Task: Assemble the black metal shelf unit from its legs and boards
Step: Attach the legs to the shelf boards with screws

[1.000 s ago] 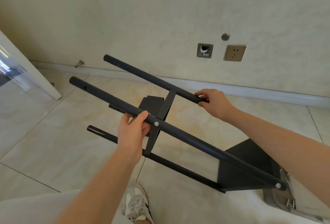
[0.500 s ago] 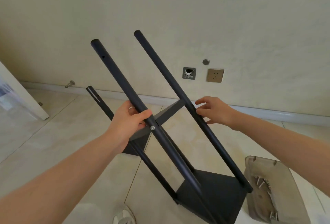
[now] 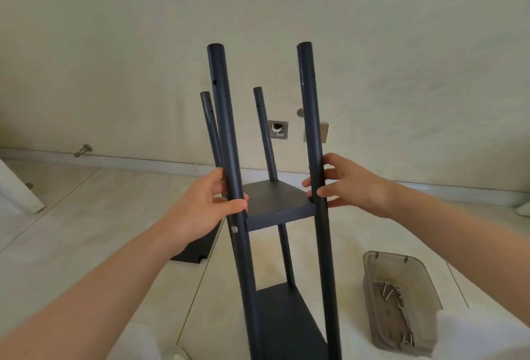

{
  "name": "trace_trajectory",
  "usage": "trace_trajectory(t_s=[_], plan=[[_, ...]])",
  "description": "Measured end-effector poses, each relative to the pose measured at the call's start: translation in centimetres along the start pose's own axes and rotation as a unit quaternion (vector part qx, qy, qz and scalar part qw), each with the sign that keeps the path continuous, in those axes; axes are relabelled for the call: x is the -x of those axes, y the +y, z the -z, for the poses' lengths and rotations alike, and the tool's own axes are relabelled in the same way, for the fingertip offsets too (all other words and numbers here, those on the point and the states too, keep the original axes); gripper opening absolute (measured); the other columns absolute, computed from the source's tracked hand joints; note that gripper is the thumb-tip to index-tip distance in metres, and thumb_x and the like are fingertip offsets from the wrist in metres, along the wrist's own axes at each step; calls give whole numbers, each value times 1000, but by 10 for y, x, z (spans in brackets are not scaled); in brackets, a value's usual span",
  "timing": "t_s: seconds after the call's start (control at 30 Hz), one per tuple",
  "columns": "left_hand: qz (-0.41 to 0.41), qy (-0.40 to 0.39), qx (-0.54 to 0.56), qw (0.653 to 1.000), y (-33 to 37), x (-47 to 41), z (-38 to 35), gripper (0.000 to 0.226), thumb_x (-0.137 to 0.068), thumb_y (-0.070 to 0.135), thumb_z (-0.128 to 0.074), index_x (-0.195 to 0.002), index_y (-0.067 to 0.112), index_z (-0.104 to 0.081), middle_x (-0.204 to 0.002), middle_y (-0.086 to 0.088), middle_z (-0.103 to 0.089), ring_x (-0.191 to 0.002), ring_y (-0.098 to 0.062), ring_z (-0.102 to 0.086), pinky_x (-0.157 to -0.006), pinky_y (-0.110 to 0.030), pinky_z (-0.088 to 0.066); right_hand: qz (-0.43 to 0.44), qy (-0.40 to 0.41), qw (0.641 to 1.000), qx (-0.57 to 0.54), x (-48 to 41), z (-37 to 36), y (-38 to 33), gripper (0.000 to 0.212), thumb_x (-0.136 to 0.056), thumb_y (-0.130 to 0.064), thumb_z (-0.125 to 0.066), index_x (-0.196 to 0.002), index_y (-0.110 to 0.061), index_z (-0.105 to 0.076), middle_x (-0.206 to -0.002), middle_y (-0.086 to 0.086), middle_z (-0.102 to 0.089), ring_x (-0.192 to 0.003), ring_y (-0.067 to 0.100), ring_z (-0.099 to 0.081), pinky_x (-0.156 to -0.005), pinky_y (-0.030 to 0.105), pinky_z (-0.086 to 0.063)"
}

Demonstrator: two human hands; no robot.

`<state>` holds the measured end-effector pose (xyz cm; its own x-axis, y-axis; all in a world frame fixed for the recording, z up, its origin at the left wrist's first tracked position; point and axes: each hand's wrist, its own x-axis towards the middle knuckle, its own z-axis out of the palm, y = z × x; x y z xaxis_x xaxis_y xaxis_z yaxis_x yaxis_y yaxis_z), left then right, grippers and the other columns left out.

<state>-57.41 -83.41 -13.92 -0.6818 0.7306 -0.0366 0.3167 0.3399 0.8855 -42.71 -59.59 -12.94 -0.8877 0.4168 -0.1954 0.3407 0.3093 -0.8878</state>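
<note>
"Standing upright on the floor (image 3: 86,216), your black shelf unit (image 3: 275,220) is right in front of you, with all four legs pointing up. Where have you got hold of it?"

"Your left grip (image 3: 200,213) is wrapped round the front-left leg (image 3: 226,130). The thumb lies across the near side and the fingers curl behind, just above the silver screw (image 3: 235,229) in that leg."

"And your right grip (image 3: 355,184)?"

"It sits at about the same height on the front-right leg (image 3: 312,130). Your fingers reach round behind the tube with the thumb above them. The hold looks loose, the fingers only lightly bent."

"Which boards are on?"

"Two. The middle board (image 3: 272,196) sits between the legs, level with your grips, and the bottom board (image 3: 284,322) is fixed low down near the floor. The rear-left leg (image 3: 208,124) and rear-right leg (image 3: 263,135) rise behind the middle board."

"What else is around you?"

"A loose black board (image 3: 195,247) lies flat on the floor behind your left wrist, beside the unit. To your right, near the unit's foot, a clear plastic tray (image 3: 370,296) holds several silver screws (image 3: 388,290). On the wall behind, an open wall box (image 3: 277,129) shows between the legs, and a socket (image 3: 324,133) is half hidden by the front-right leg."
</note>
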Motion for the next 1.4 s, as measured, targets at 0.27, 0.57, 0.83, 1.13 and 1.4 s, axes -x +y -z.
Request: trace_trajectory(t_s=[0.27,0.57,0.83,1.13,1.4], plan=[[-26,-21,-26,999,2,-11,1,40,-91,14,-71,-117,39,-53,-99,23,-73,-89,-5,-74,-80,-20,-48,23,24,998,53,15,-1,6,44,-89,0,-65,-123,-18,-43,-114,4,-67,-101,17,-67,-79,34,-61],[-33,9,-63,997,-8,-25,-5,41,-91,10,-71,-119,32,-52,-109,9,-70,-88,-2,-71,-66,-9,-51,46,50,987,148,12,-6,17,50,-85,-12,-75,-120,-25,-41,-108,-7,-61,-91,8,-63,-66,16,-52],[-35,52,-90,994,-21,-31,-11,42,-91,10,-72,-119,32,-49,-117,7,-66,-87,-6,-69,-60,-6,-49,63,43,986,150,13,-11,22,60,-85,-14,-75,-121,-39,-35,-95,-24,-57,-78,4,-65,-53,10,-49],[2,98,-146,984,-36,-26,-15,50,-86,10,-77,-129,18,-54,-107,2,-67,-82,-12,-67,-76,-17,-49,90,-53,987,124,18,-19,21,46,-97,-18,-59,-113,-53,-35,-106,-19,-63,-85,0,-70,-65,11,-53],[29,124,-175,976,-50,-16,-18,44,-85,12,-78,-123,13,-57,-97,8,-63,-99,-24,-72,-92,-38,-56,93,-92,974,185,14,-33,29,41,-96,-25,-60,-128,-37,-36,-113,-12,-62,-93,9,-68,-82,22,-56]])
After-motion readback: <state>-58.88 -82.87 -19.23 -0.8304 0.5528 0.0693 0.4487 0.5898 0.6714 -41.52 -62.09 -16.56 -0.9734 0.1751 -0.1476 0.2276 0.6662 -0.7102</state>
